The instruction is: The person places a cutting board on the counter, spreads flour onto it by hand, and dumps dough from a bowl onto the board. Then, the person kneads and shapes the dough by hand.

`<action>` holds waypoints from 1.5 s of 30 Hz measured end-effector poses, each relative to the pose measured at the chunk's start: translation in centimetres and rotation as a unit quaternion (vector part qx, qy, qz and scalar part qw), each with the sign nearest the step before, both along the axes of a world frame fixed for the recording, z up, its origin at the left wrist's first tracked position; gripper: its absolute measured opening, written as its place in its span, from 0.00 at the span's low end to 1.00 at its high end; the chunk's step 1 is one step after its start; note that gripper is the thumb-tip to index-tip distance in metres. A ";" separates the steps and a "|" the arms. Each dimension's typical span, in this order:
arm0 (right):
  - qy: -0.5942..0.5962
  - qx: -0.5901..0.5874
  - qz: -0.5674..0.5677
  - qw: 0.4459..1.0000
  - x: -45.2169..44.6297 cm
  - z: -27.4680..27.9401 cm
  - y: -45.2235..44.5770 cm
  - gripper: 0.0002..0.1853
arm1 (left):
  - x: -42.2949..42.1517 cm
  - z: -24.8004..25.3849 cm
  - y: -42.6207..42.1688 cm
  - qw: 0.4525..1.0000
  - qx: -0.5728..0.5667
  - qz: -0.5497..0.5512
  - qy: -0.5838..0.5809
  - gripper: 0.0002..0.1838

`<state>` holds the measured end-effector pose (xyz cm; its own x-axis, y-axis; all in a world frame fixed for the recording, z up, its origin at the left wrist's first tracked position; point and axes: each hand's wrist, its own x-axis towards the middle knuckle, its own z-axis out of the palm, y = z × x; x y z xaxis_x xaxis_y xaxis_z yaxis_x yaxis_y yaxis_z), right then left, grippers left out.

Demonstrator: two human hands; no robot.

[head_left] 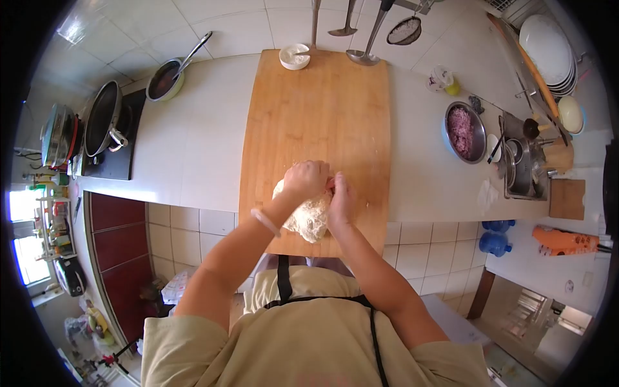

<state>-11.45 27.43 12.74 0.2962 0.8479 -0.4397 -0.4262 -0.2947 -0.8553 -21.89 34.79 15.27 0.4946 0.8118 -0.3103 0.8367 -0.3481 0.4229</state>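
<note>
On the wooden board point(316, 109), near its front edge, lies a pale, rough lump of dough point(309, 222). My left hand point(307, 179) is closed in a fist over the dough's upper part, the wrist wearing a light band. Right beside it, at the dough's right edge, my right hand point(342, 200) has its fingers pressed together. The two hands meet around something small and reddish, mostly hidden by the fingers. A small white bowl point(294, 57) of white powder with a utensil in it stands at the board's far left corner.
A metal bowl of chopped purple pieces point(460, 131) sits on the right counter, before the sink point(523, 158). Ladles point(364, 58) hang behind the board. On the left are a bowl with a spoon point(165, 80) and a pan point(103, 119) on the stove.
</note>
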 end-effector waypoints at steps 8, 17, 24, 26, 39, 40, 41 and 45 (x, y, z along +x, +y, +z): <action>-0.441 0.212 0.112 0.865 -1.4 -0.7 -4.0 0.21 | 0.4 -4.0 -10.8 0.938 0.273 0.158 -0.142 0.22; -0.432 0.186 0.102 0.876 0.4 -4.5 3.5 0.23 | 1.5 -6.2 -2.5 0.962 0.236 0.121 -0.069 0.20; -0.425 0.098 0.018 0.900 0.3 -6.1 7.3 0.20 | 3.1 -8.3 2.2 0.957 0.250 0.138 -0.044 0.09; -0.403 0.057 0.005 0.913 0.6 -5.3 8.3 0.20 | 3.6 -8.3 3.0 0.963 0.220 0.154 -0.028 0.09; 0.009 -0.066 -0.013 0.998 1.9 0.6 2.1 0.25 | 2.1 -0.1 -1.9 0.997 -0.007 0.077 0.031 0.17; -0.157 0.002 0.008 0.988 1.0 -2.2 1.1 0.24 | 2.0 -0.2 -2.3 0.997 0.018 0.065 0.033 0.15; -0.316 0.071 0.032 0.946 0.3 -4.1 0.6 0.23 | 0.9 -2.1 -5.5 0.989 0.107 0.097 -0.039 0.13; -0.540 0.241 0.174 0.788 -0.5 0.1 -3.7 0.20 | -0.6 -4.5 -10.9 0.942 0.278 0.130 -0.138 0.22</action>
<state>-11.95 23.72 12.83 -0.0105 0.9520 0.3060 0.6605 0.2364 -0.7126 -22.47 23.89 10.81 0.2553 0.9159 0.3097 0.8088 -0.3778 0.4506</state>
